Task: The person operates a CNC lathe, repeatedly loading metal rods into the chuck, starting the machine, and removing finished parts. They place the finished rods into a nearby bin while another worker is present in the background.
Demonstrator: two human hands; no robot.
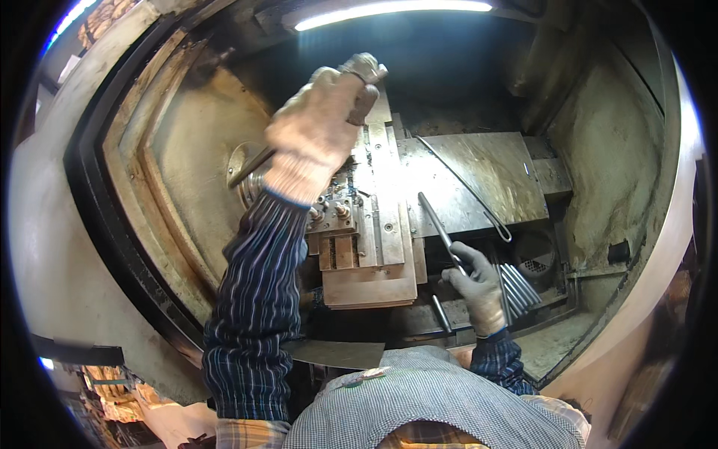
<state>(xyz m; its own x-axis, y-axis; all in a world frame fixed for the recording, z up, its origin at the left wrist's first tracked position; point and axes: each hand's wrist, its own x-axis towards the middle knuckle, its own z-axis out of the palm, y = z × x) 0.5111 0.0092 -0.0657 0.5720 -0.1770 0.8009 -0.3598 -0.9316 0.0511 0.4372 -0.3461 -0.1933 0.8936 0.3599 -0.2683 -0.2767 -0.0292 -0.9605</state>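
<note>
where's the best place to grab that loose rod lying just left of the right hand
Probably by its near, lower end, coming from above and the front. The loose rod lies slanted on the machine bed, its far end running under the block, while the near end is bare. The right hand already holds another rod; the left hand is up on the machine.

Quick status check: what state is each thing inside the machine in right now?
left hand: gloved, gripping a rod at the chuck
right hand: gloved, holding one metal rod
bundle of rods: lying loose beside the right hand
overhead lamp: lit
</note>
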